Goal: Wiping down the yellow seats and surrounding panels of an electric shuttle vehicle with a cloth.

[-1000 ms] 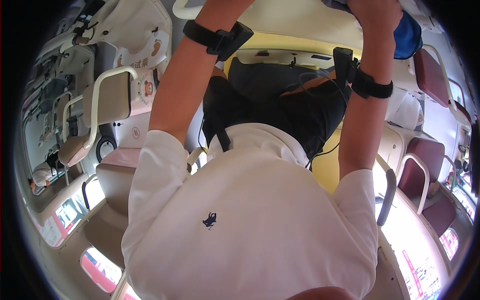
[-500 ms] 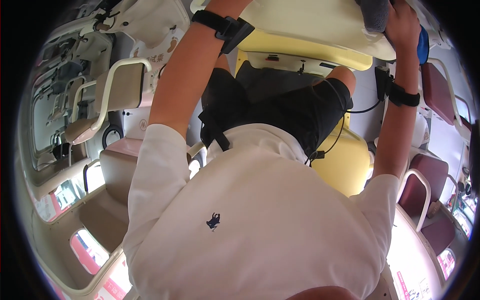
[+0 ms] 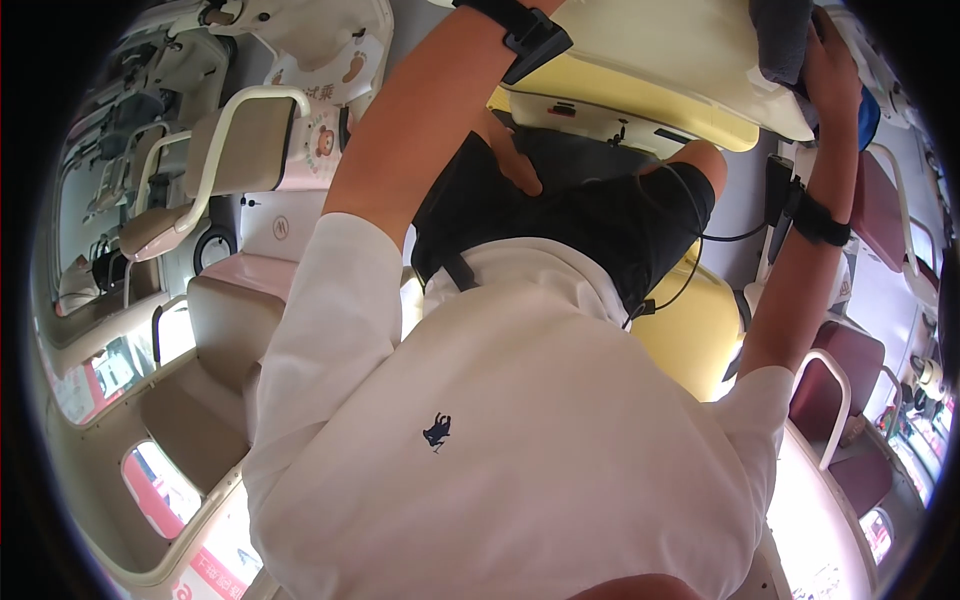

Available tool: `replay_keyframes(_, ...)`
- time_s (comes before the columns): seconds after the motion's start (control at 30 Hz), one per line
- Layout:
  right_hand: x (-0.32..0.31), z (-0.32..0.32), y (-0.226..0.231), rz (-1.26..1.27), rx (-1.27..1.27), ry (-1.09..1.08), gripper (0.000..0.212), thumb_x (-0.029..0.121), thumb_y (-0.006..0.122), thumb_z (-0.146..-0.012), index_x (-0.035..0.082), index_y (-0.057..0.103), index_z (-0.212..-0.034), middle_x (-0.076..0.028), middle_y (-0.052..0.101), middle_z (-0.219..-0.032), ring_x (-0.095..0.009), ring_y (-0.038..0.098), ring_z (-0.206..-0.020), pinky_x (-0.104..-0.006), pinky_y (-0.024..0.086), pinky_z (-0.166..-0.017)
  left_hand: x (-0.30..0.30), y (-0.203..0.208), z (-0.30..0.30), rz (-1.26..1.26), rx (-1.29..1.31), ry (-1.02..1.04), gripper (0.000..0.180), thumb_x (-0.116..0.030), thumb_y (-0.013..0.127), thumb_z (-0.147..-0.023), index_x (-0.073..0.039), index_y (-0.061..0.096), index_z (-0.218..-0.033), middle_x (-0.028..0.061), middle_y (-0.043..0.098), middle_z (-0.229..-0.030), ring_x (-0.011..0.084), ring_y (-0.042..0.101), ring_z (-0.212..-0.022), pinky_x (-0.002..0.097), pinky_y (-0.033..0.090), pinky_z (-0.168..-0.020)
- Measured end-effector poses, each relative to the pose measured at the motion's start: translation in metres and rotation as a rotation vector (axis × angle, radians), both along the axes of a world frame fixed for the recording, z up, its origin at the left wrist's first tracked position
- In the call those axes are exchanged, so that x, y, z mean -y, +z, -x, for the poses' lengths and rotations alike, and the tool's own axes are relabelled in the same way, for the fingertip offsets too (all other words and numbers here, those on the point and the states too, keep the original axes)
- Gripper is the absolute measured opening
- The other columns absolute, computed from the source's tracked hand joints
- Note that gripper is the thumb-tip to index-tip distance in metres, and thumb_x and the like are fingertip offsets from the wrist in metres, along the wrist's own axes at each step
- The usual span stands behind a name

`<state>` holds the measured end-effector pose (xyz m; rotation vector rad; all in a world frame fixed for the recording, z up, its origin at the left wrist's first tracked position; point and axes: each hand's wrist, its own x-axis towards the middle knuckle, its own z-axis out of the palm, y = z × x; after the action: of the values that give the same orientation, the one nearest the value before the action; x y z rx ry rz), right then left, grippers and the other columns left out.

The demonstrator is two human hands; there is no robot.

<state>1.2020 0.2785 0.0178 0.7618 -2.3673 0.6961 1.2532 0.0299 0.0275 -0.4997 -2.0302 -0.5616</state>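
My left forearm [image 3: 420, 115] reaches up past the top edge, a black strap with a dark block [image 3: 535, 45] at its wrist; the hand itself lies out of view. At the upper right, my right hand [image 3: 832, 75] is closed on a dark grey cloth [image 3: 780, 40], by the corner of a large cream panel [image 3: 660, 45]. Something blue [image 3: 869, 120] shows behind that hand, too hidden to name. Another black strap [image 3: 822, 225] circles the right wrist. Beside my left forearm, over the black shorts [image 3: 580, 215], shows bare skin [image 3: 515, 165]; whether hand or leg, I cannot tell.
Beige seats [image 3: 235, 325] with a pale handrail [image 3: 222, 165] stand on the left. Maroon seats [image 3: 835, 390] with a white rail [image 3: 845, 400] are on the right. A yellow seat [image 3: 695, 330] is beneath me. A black cable [image 3: 735, 238] runs from my right wrist to my waist.
My left forearm has shifted right across the view. The right hand and the grey cloth have moved slightly right. Bare skin now shows over the shorts, and the whole view has shifted a little.
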Motion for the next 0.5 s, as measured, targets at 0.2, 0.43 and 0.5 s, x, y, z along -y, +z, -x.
replay_keyframes(0.2, 0.005, 0.003, -0.006, -0.039, 0.03, -0.158, 0.048, 0.043, 0.047, -0.097, 0.004, 0.058, -0.123, -0.024, 0.064, -0.116, -0.043, 0.06, -0.107, -0.0495, 0.045, -0.089, 0.0, -0.002, -0.002, -0.008, 0.038, -0.016, 0.022, -0.02, 0.06, -0.082, -0.001, 0.061, -0.073, 0.0214, 0.061, -0.063, 0.0392, 0.062, -0.061, 0.0471, 0.049, -0.058)
replay_keyframes(0.43, -0.022, 0.038, -0.018, -0.058, -0.04, -0.112, 0.049, 0.044, 0.048, -0.094, 0.014, 0.06, -0.131, -0.016, 0.066, -0.123, -0.035, 0.061, -0.117, -0.0406, 0.045, -0.097, 0.0, -0.007, 0.003, -0.031, -0.006, 0.003, 0.021, -0.021, 0.06, -0.082, -0.002, 0.062, -0.074, 0.0206, 0.063, -0.066, 0.0389, 0.064, -0.064, 0.0478, 0.052, -0.062)
replay_keyframes(0.5, -0.024, 0.046, -0.014, -0.052, -0.008, -0.069, 0.049, 0.043, 0.047, -0.094, 0.014, 0.06, -0.131, -0.016, 0.067, -0.122, -0.035, 0.062, -0.116, -0.0408, 0.046, -0.097, 0.001, -0.009, 0.003, -0.019, -0.022, 0.019, 0.02, -0.021, 0.06, -0.082, -0.002, 0.062, -0.076, 0.0198, 0.064, -0.068, 0.0389, 0.064, -0.065, 0.0473, 0.053, -0.062)
